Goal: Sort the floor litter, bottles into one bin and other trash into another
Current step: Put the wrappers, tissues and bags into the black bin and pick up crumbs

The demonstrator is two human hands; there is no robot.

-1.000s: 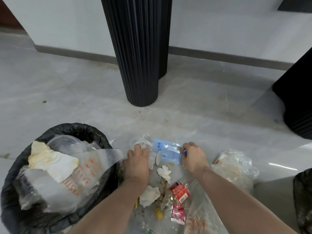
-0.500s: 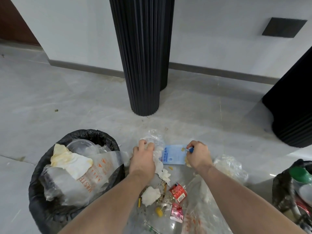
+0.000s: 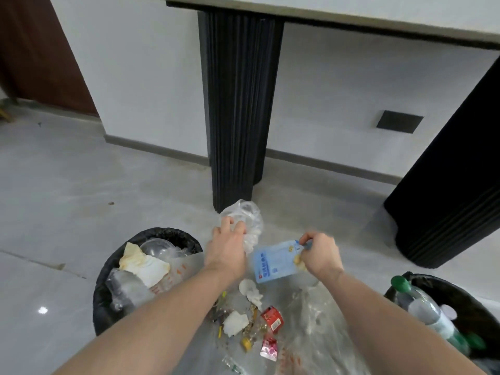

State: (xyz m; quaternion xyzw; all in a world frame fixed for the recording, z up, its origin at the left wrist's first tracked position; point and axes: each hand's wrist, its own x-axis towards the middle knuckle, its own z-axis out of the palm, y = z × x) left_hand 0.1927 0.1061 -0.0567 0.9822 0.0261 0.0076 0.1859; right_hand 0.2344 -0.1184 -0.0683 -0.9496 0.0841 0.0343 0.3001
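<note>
The left hand (image 3: pixel 228 249) grips a crumpled clear plastic bag (image 3: pixel 247 220), its fingers curled into the bunched film, which stands up above the knuckles; the right hand (image 3: pixel 319 255) pinches the top corner of a flat light-blue printed pouch (image 3: pixel 273 262), which hangs down and to the left of the thumb, between the two wrists. Below lies a clear plastic sheet (image 3: pixel 316 328) on the grey polished floor (image 3: pixel 67 190), strewn with white tissue wads (image 3: pixel 250 289), red snack wrappers (image 3: pixel 272 318) and small yellow scraps; a black-lined bin (image 3: pixel 108 293) holding tissue and clear packaging stands at left, another black-lined bin (image 3: pixel 465 293) with green-capped clear bottles (image 3: pixel 422 304) at right. Black fluted columns (image 3: pixel 235 109) rise before a white wall (image 3: pixel 140 77). The right bin is cut off by the frame edge; the pouch's print is too blurred to read.
</note>
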